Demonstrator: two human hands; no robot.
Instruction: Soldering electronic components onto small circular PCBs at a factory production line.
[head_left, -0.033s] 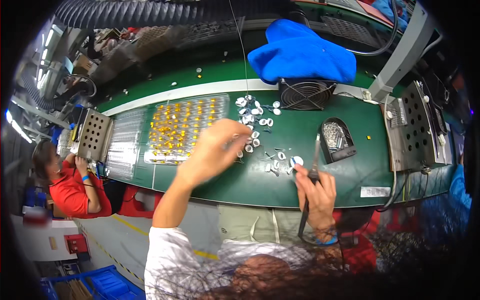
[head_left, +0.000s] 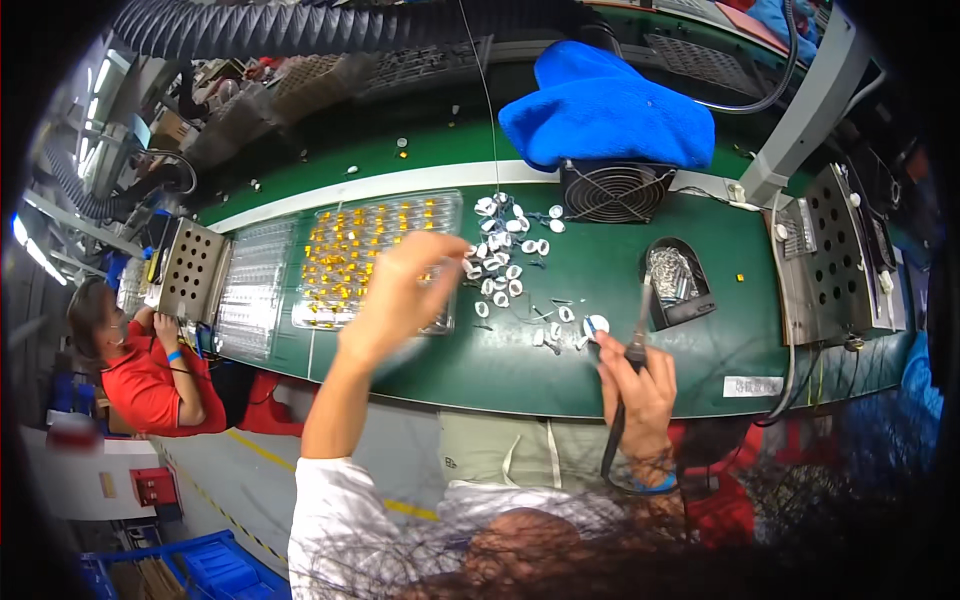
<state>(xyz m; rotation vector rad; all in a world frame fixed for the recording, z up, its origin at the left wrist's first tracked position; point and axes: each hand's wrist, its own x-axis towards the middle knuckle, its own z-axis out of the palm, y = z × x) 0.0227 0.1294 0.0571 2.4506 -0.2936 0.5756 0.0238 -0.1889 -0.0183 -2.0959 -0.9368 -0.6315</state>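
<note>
My right hand [head_left: 640, 395] is closed round a soldering iron [head_left: 637, 345], its metal shaft pointing away from me and its dark cord trailing down past the wrist. At the thumb and fingertips of that hand sits a round white part [head_left: 595, 326] with a blue mark. My left hand [head_left: 405, 290] hovers over the right edge of a clear tray [head_left: 450, 215] of small yellow-wrapped pieces. Its fingers curl into a pinch, slightly blurred; what they hold is hidden. Beside its fingertips lies a loose pile of small white round parts [head_left: 515, 272] with dark wires.
A black container [head_left: 697, 312] of small metal pieces stands right of the iron. Behind are a fan [head_left: 615, 192] and blue cloth [head_left: 610, 115]. Perforated metal boxes [head_left: 832, 250] stand at the right. More clear trays [head_left: 250, 290] lie left; a co-worker in red [head_left: 150, 375] sits beyond.
My left hand has shifted left, from the white parts to over the tray's edge, uncovering more of the pile. My right hand stays nearly in place with the soldering iron.
</note>
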